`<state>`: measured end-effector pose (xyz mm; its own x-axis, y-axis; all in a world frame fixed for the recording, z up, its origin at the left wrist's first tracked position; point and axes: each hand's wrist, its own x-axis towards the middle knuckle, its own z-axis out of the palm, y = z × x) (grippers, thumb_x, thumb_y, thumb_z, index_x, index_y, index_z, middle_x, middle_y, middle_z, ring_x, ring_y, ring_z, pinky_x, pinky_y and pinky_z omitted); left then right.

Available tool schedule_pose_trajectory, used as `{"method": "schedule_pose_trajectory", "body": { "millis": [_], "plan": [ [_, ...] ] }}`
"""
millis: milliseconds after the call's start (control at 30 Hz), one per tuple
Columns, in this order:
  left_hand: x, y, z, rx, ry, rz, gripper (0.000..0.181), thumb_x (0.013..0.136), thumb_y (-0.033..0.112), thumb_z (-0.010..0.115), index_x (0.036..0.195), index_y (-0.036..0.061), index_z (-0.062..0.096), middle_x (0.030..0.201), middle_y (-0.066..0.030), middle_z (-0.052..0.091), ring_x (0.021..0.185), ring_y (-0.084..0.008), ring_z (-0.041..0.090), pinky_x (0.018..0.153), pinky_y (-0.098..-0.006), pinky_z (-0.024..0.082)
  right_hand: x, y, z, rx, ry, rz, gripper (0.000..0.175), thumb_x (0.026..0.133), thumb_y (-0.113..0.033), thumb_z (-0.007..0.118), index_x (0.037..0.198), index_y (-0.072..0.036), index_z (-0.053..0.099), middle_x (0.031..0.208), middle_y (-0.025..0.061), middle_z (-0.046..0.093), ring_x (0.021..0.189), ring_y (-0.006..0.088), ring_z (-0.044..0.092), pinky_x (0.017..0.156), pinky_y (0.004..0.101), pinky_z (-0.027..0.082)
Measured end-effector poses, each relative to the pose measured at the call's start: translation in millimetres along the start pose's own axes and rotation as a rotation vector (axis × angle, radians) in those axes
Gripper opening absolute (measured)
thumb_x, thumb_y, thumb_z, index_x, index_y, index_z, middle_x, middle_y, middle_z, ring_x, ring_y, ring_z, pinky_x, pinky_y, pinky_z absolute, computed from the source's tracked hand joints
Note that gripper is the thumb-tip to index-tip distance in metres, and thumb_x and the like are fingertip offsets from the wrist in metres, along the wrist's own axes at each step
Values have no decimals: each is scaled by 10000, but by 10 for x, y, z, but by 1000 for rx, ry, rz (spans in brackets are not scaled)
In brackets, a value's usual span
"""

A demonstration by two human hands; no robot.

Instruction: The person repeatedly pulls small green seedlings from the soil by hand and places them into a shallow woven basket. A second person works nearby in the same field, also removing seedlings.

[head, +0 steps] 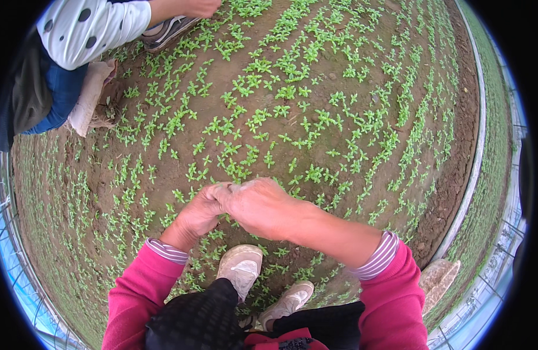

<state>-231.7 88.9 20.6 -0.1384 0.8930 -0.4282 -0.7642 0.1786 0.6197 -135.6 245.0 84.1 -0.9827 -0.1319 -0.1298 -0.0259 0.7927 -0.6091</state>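
Note:
My left hand [200,211] and my right hand [262,209] meet in front of me, low over the soil, with their fingers touching. The fingertips are mostly hidden behind the backs of the hands, so whether something small is between them does not show. Beneath and around both hands grow small green seedlings [315,173] in loose rows on brown soil [216,78]. Both my forearms come out of pink sleeves with striped cuffs.
My light shoes [242,267] stand among the seedlings. At upper left a co-worker's spotted sleeve [94,30], hand [188,6] and dark shoe [170,33] show, beside a pale sack [90,94]. A pale curved border strip [480,131] runs along the right; a dirty pale object [437,280] lies near its lower end.

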Motion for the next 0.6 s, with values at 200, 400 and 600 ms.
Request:
{"method": "schedule_pose_trajectory", "body": {
  "millis": [200, 400, 600],
  "plan": [
    [4, 195, -2, -16, 13, -181, 205, 866, 77, 692, 1052, -5, 664, 925, -92, 675, 745, -125, 593, 654, -252, 478, -95, 427, -299, -176, 324, 160, 153, 843, -223, 630, 971, -153, 675, 886, 55, 678, 749, 251, 682, 611, 375, 544],
    [-47, 181, -47, -24, 35, -229, 226, 863, 81, 698, 1064, -17, 661, 921, -97, 673, 704, -112, 574, 642, -244, 474, 130, 1542, -417, -313, 587, 676, 452, 750, -261, 769, 1168, -142, 647, 1335, 127, 537, 1263, 316, 463, 1005, 456, 402],
    [-53, 181, -96, 13, 67, -217, 223, 862, 84, 700, 1058, -15, 665, 910, -92, 669, 727, -111, 572, 652, -246, 471, 236, 1827, -181, -420, 496, 738, 395, 766, -318, 752, 1112, -143, 676, 1419, 136, 478, 1362, 333, 361, 1084, 478, 289]
  ]
}}
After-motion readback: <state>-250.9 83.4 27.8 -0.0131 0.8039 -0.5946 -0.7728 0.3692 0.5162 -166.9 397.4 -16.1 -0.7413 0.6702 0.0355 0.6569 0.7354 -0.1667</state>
